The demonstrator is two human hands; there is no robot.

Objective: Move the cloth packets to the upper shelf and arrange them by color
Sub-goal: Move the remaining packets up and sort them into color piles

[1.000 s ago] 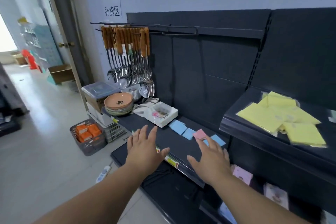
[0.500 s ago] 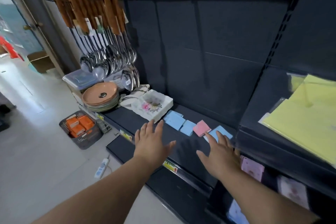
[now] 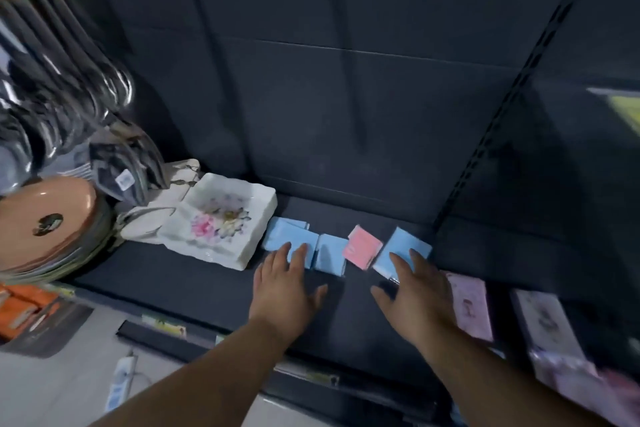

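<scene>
Small cloth packets lie in a row on a dark shelf point(image 3: 194, 270): a light blue stack point(image 3: 280, 236) on the left, a second blue packet point(image 3: 330, 253), a pink packet point(image 3: 363, 246) and another blue packet point(image 3: 403, 246) on the right. My left hand point(image 3: 287, 284) is spread flat, fingertips over the near edge of the left blue stack. My right hand point(image 3: 412, 291) is spread too, with its fingertips on the right blue packet. Neither hand holds anything. Yellow packets point(image 3: 628, 111) show at the right edge on a higher shelf.
A white flowered dish point(image 3: 221, 218) stands just left of the packets, with orange plates point(image 3: 45, 218) and hanging ladles point(image 3: 59, 90) further left. Pale pink packets point(image 3: 471, 305) lie on a lower shelf at the right. A basket with orange packs point(image 3: 24, 308) sits on the floor.
The view has closed in on the shelf and tilted down. Both hands have reached forward from its front edge to the packets, and their fingertips now lie on the blue ones.
</scene>
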